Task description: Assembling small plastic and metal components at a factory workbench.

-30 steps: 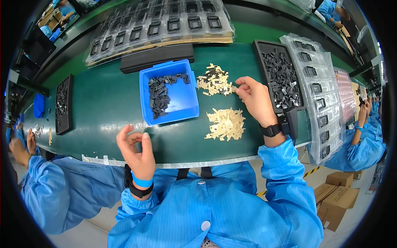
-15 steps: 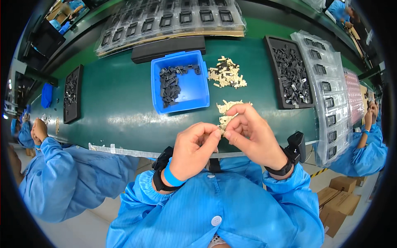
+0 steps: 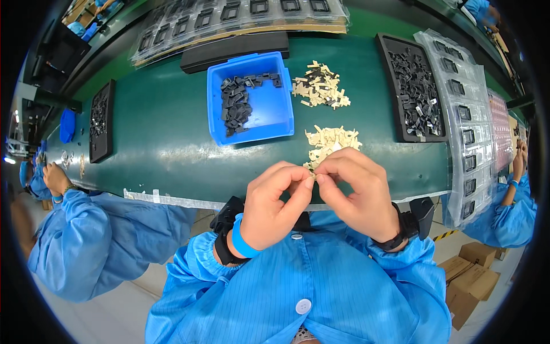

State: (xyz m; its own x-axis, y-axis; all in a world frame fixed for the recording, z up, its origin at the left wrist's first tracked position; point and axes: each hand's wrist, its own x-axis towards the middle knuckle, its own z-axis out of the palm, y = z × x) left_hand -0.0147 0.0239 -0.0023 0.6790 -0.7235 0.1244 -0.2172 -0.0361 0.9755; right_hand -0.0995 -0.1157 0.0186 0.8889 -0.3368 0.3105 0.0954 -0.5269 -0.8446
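We note the left hand (image 3: 272,198) and right hand (image 3: 361,195), fingers (image 3: 330,194) pinching one small piece (image 3: 313,173) near the desk's (image 3: 172,135) front edge, partly blocking the cream pile (image 3: 332,137); blue bin (image 3: 269,114) beyond.

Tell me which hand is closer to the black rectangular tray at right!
Right. In the picture, the right hand is below and left of the black tray; the left hand is farther left.
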